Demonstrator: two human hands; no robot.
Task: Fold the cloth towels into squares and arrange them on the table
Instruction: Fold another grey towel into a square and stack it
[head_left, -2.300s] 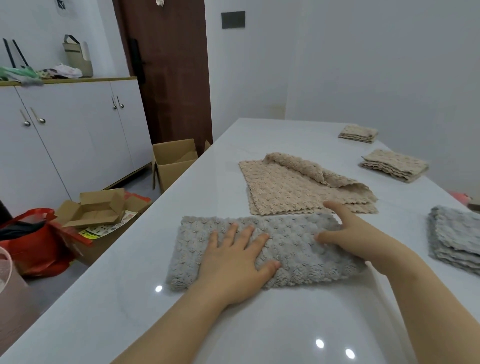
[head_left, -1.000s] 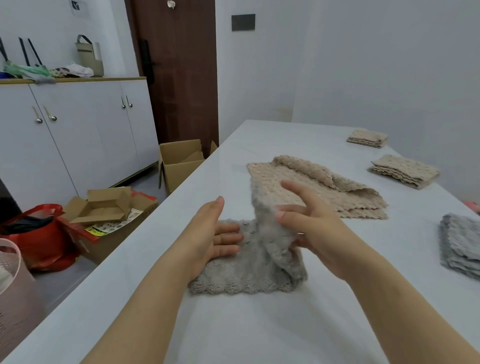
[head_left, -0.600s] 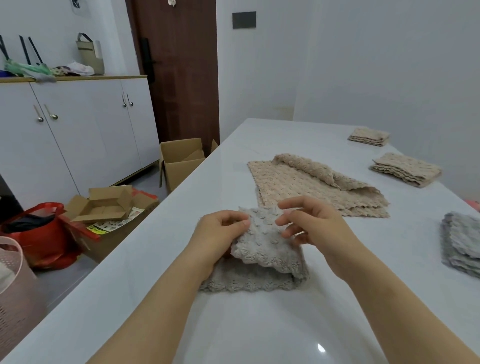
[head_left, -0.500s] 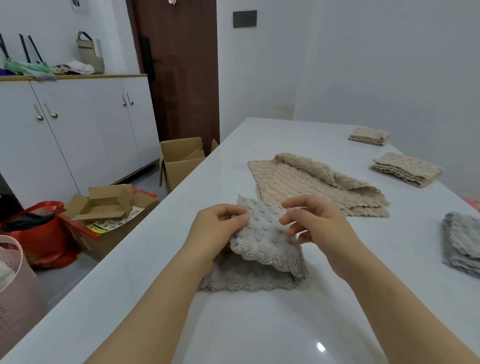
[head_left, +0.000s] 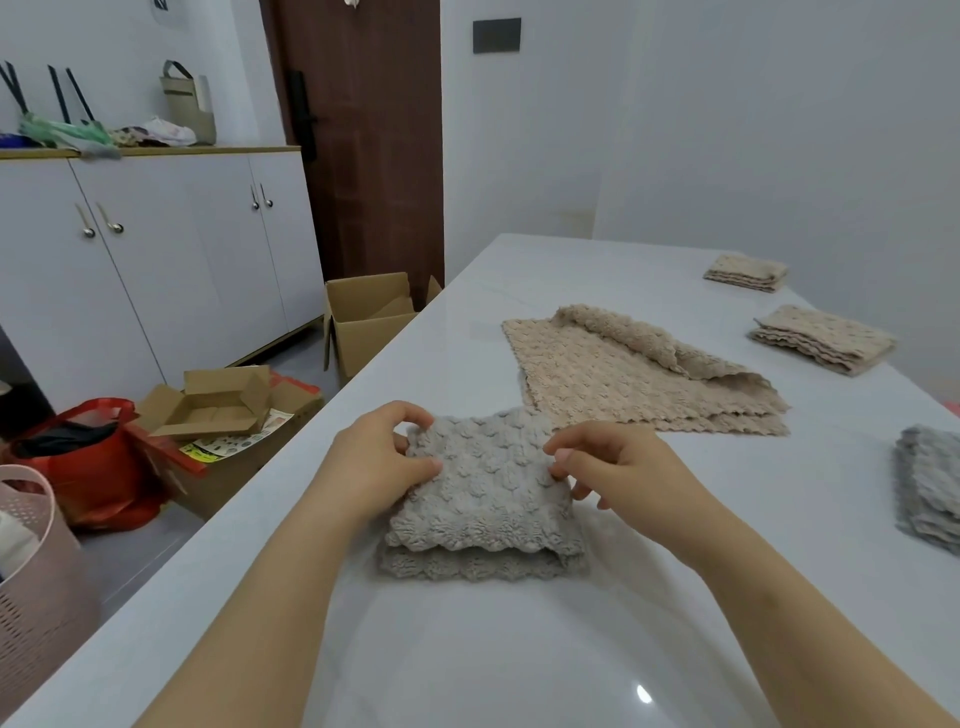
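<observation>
Head view: squarish grey towel (head_left: 483, 499), long axis left-right, scalloped edges nearward.

On the white glossy table (head_left: 467, 675): folded grey towel (head_left: 483, 499) near centre, loosely spread beige towel (head_left: 613, 379) just beyond, grey stack (head_left: 930, 483) at right edge, beige stack (head_left: 821, 338) far right, smaller beige stack (head_left: 745, 273) farthest.
</observation>
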